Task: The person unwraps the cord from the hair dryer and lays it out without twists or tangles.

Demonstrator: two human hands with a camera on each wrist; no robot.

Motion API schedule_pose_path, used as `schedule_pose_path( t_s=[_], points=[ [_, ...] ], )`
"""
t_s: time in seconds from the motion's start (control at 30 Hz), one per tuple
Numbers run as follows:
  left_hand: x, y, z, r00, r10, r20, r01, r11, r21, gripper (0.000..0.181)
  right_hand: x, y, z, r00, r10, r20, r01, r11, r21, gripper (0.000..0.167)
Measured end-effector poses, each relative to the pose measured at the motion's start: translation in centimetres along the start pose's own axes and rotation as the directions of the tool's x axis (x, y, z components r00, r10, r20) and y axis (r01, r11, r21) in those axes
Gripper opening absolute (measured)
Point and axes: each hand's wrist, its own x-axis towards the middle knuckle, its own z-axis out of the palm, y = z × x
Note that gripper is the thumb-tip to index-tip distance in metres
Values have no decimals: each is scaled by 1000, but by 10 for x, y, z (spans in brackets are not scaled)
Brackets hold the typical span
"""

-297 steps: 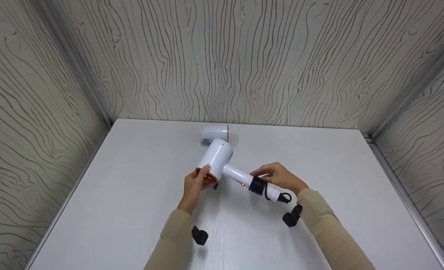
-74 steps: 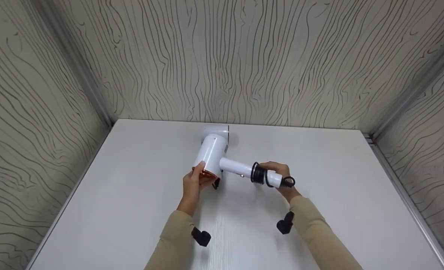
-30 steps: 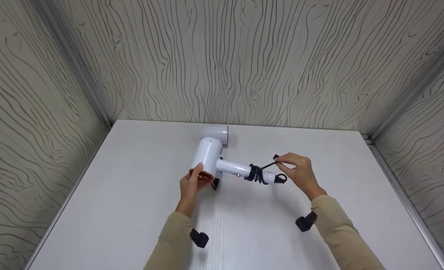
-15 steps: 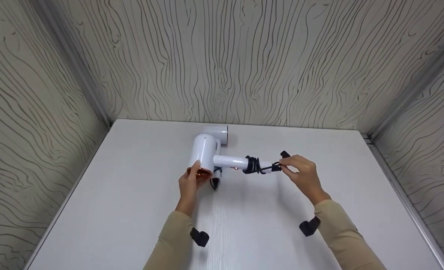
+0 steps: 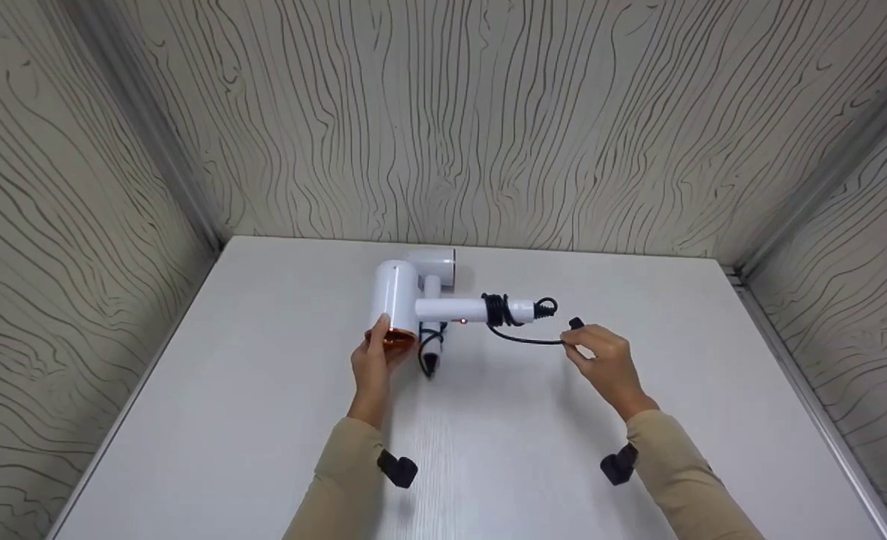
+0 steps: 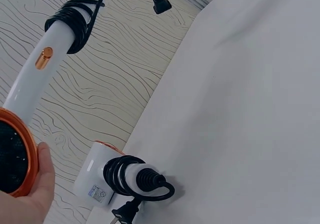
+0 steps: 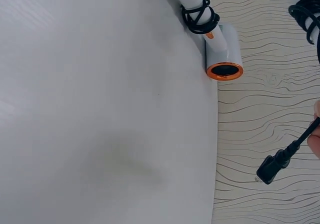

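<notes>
My left hand point(image 5: 373, 369) grips a white hair dryer point(image 5: 395, 289) by the orange-rimmed end of its barrel, thumb on top, holding it above the table. Its handle points right, with the black cord point(image 5: 497, 310) coiled around it. Between thumb and fingers, my right hand point(image 5: 608, 364) pinches the cord just short of the plug point(image 5: 576, 323). A slack length sags from the coil to that hand. In the right wrist view the plug point(image 7: 270, 169) sticks out past the fingertips, while in the left wrist view the dark grille point(image 6: 12, 156) faces the camera.
A second white hair dryer point(image 5: 441, 264) lies on the white table point(image 5: 293, 360) near the back edge, partly behind the held one. Its own cord point(image 6: 122, 174) is wrapped round the handle, plug point(image 6: 126, 211) hanging loose. Wood-patterned panels point(image 5: 458, 120) enclose the back and sides.
The right hand went from the handle to pinching the cord's plug end, then drew it right and lower, freeing a short length. The held hair dryer shifted left and its handle turned level.
</notes>
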Motion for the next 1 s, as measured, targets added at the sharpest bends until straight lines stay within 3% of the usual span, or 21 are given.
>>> schedule_pose_path(
  t_s=[0.3,0.63,1.0],
  points=[
    [-3,2,2,999,-16,39,18,999,-50,70,-22,7,13,996,51,68,-45,995,-90,29],
    [-7,3,5,997,-1,77,10,993,-117,67,-31,13,20,983,169,75,-162,983,-91,21],
    [-8,5,6,996,-27,85,38,991,-129,68,-36,16,30,973,228,28,-223,968,-117,21]
  ],
)
